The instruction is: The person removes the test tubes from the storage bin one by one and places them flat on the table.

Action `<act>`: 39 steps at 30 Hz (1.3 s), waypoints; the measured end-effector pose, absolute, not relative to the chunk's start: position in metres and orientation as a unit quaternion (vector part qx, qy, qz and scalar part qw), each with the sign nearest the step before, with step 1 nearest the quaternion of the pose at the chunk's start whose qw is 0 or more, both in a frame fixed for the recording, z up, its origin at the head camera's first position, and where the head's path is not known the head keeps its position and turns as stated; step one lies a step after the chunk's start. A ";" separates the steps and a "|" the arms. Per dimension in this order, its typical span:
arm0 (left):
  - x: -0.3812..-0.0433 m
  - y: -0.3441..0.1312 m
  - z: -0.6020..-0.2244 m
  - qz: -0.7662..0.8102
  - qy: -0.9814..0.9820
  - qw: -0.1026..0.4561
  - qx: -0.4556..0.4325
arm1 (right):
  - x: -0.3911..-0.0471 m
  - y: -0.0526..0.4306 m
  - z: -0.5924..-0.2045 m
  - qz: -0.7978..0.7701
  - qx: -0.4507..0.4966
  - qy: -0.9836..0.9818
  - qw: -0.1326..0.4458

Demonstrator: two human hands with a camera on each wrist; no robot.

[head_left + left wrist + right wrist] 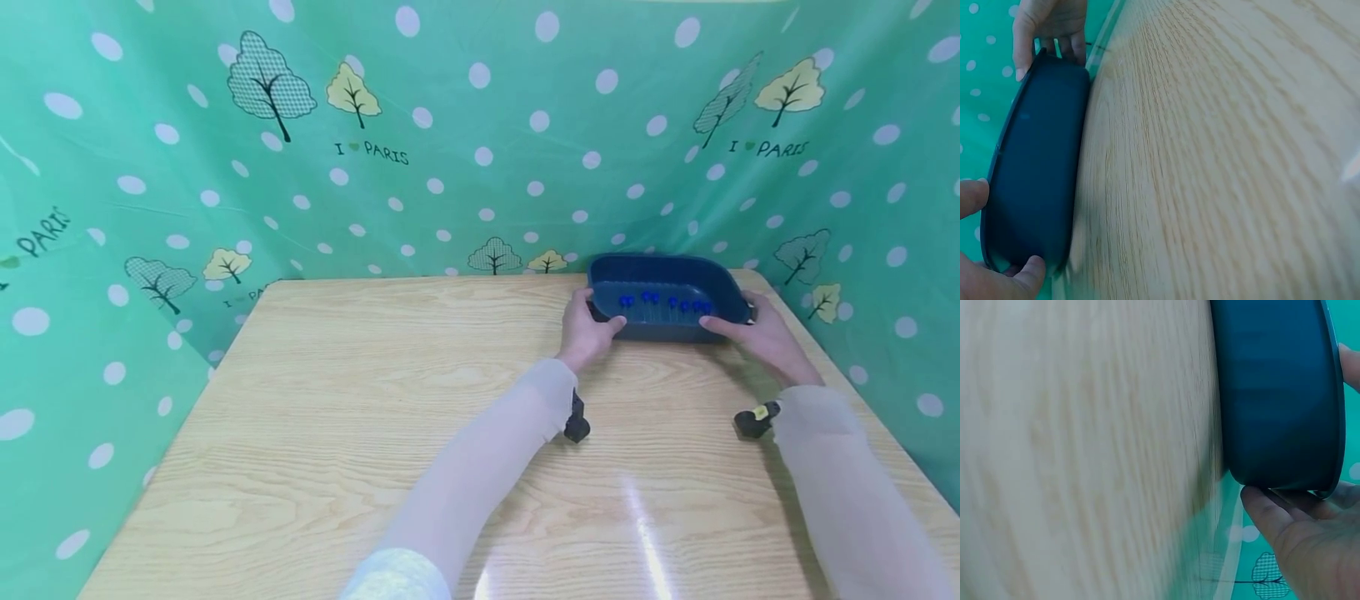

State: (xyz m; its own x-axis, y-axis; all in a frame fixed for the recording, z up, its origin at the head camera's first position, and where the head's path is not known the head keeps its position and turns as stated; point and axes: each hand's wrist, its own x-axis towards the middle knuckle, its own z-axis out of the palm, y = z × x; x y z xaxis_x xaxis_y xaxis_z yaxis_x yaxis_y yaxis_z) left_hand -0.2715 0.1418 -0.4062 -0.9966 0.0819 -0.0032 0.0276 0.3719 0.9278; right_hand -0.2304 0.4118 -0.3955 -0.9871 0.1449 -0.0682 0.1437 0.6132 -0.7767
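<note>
A dark blue, round-cornered plastic basin [654, 332] is at the far right of the table in the head view, near the back cloth. My left hand [588, 335] grips its left end, the thumb over the front rim. At the opposite end my right hand [768, 337] holds the basin in the same way. Several small bright blue pieces [651, 297] show inside, too small to make out. In the left wrist view the basin's outer wall [1038, 162] stretches between both hands. Fingers of the right hand [1310, 537] curl under its end handle in the right wrist view.
The light wood-grain table [360, 400] reaches across the front and left. Green polka-dot cloth [510, 142] with printed trees hangs at the back and both sides, close behind the basin. A dark wrist camera [576, 421] sits under the left sleeve, another [752, 422] beside the right.
</note>
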 end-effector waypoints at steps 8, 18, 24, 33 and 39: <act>-0.272 0.138 -0.408 0.563 0.826 0.019 0.037 | -0.230 0.409 -0.397 0.438 -0.081 -0.895 -0.002; -0.272 0.134 -0.408 0.575 0.817 0.020 0.036 | -0.229 0.406 -0.396 0.434 -0.082 -0.897 -0.009; -0.271 0.131 -0.407 0.577 0.816 0.021 0.033 | -0.229 0.403 -0.397 0.437 -0.079 -0.896 -0.008; -0.271 0.125 -0.410 0.583 0.811 0.020 0.040 | -0.228 0.395 -0.396 0.435 -0.081 -0.897 -0.004; -0.271 0.122 -0.409 0.585 0.810 0.021 0.037 | -0.227 0.393 -0.396 0.425 -0.076 -0.902 -0.002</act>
